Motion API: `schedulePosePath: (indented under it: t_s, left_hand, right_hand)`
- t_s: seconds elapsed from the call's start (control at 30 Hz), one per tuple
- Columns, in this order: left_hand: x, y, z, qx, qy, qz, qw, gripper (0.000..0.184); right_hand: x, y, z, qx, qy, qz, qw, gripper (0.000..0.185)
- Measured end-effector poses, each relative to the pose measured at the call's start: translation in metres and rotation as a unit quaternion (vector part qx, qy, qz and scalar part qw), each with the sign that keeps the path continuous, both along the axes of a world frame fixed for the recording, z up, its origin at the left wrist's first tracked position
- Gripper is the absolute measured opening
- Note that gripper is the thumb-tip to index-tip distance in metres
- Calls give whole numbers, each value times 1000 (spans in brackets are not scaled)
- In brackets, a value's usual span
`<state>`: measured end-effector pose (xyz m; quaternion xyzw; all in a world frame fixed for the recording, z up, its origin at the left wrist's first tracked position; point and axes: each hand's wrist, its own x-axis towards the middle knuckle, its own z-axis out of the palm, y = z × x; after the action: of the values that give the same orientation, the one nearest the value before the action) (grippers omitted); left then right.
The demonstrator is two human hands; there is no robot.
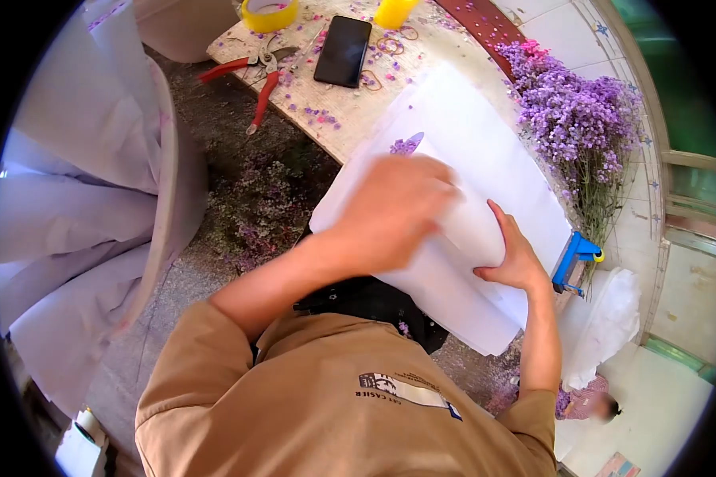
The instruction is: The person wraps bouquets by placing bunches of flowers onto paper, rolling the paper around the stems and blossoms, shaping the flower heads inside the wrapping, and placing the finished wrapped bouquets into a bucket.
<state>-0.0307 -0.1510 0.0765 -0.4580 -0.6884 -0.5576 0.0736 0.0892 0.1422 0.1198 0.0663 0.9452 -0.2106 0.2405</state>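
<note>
A large sheet of white wrapping paper (501, 143) lies over the table corner, partly rolled into a cone-like wrap (473, 226). Purple blossoms (406, 144) poke out at the wrap's upper end. Above the wrap, my left hand (398, 211) is blurred, its fingers curled in; whatever it may hold is hidden. My right hand (521, 254) grips the rolled paper from the right side, with thumb and fingers around its lower part.
Red-handled pruning shears (264, 67), a black phone (343, 51), yellow tape (269, 16) and rubber bands lie on the table (310, 119). A purple flower bunch (577, 111) and blue tape dispenser (574, 262) are right. A bin of paper wraps (163, 159) stands left. Another person (589, 401) sits lower right.
</note>
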Motion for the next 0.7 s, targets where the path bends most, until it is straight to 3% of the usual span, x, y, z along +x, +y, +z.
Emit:
schedulePosePath:
  t_s: [0.03,0.07,0.13,0.23,0.37,0.7]
  left_hand:
    - [12,18,6,-90,91,-21,992,58]
    - [16,34,4,-90,92,-17,992,58]
    - [22,63,-11,-176,217,-20,960,70]
    - [22,81,-27,-260,262,-16,929,79]
    - [24,83,-28,-273,266,-15,924,80]
    - [23,95,-23,-282,248,-7,927,78]
  right_hand:
    - [1,3,-3,-1,1,5,1000,124]
    - [5,8,-8,0,7,7,1000,125]
    - [8,8,-5,6,15,9,1000,126]
    - [9,-2,1,53,28,18,998,130]
    - [10,-8,1,71,21,-4,997,130]
    - [3,18,-4,-28,14,-17,999,128]
